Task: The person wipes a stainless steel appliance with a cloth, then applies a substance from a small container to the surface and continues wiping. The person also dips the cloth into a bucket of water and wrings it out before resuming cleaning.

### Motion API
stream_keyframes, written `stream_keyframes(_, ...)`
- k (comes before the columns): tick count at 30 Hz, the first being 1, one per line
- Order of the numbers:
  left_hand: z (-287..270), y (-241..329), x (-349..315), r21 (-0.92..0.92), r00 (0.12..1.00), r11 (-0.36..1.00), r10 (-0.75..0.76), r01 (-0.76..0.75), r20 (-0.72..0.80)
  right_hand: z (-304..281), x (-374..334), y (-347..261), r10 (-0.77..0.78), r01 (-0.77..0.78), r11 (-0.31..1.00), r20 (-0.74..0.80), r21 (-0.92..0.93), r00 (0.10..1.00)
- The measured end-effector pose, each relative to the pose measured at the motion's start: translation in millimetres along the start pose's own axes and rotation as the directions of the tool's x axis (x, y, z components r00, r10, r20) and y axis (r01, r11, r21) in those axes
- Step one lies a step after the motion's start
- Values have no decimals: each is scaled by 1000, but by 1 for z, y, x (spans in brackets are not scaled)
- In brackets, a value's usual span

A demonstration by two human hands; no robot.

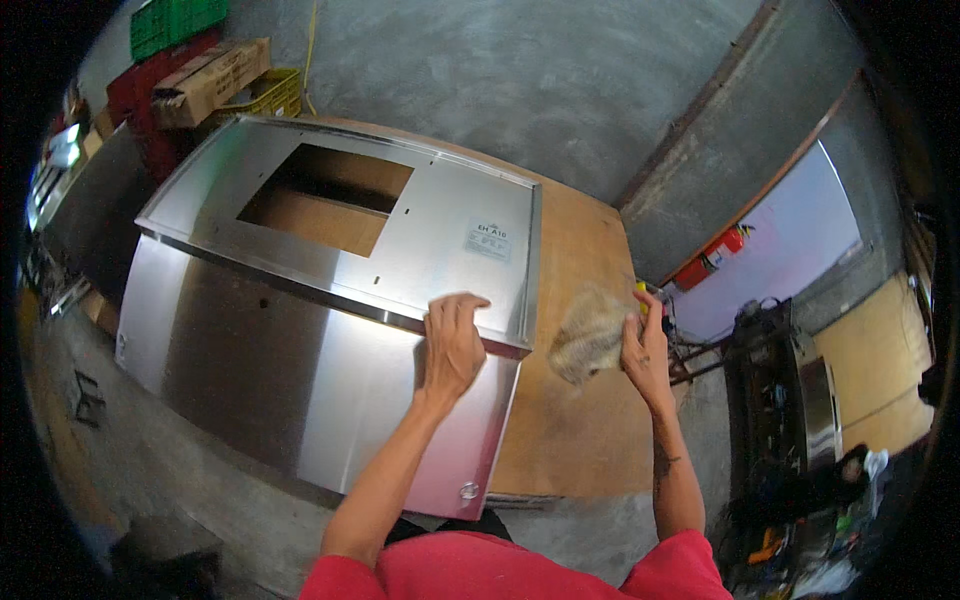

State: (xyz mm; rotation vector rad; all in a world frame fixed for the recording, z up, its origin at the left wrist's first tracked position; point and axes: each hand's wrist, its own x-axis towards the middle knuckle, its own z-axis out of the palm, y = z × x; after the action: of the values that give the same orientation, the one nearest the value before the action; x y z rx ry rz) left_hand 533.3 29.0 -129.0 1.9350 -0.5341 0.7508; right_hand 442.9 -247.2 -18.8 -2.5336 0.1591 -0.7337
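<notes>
A large stainless steel housing (360, 400) rests on a wooden tabletop, with a rectangular cutout (330, 200) in its upper panel and a printed label near the right end. My left hand (453, 350) is closed over the raised edge between its upper panel and front face, fingers bent over the lip. To the right of the housing, my right hand (645, 350) grips a dirty beige rag (590, 335), held over the bare wood and a little blurred. Something small and yellow shows by the right fingertips; I cannot tell whether it is held.
The wooden table (580, 440) runs under the housing and out to its right. Behind it is a grey wall; at back left are a cardboard box (215, 80), a yellow crate (270, 95) and a green crate (175, 25). A cluttered shelf (800, 430) and red extinguisher (710, 257) stand right.
</notes>
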Motion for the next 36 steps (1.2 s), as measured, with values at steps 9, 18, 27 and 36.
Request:
stream_keyframes(9,-135,15,-133,-205,913,929,-228,308,338,7,-134,92,267,-128,845,201,-519,942)
stream_keyframes(18,-145,19,-117,-479,464,88,-448,874,764,91,-148,-172,157,-159,962,26,221,987)
stream_keyframes(27,-69,84,-26,-365,365,-1,-24,931,931,109,-57,-90,357,-30,727,-341,686,869)
stream_keyframes(36,147,-78,146,-185,757,912,-176,366,630,135,-98,121,697,-520,621,-111,587,708)
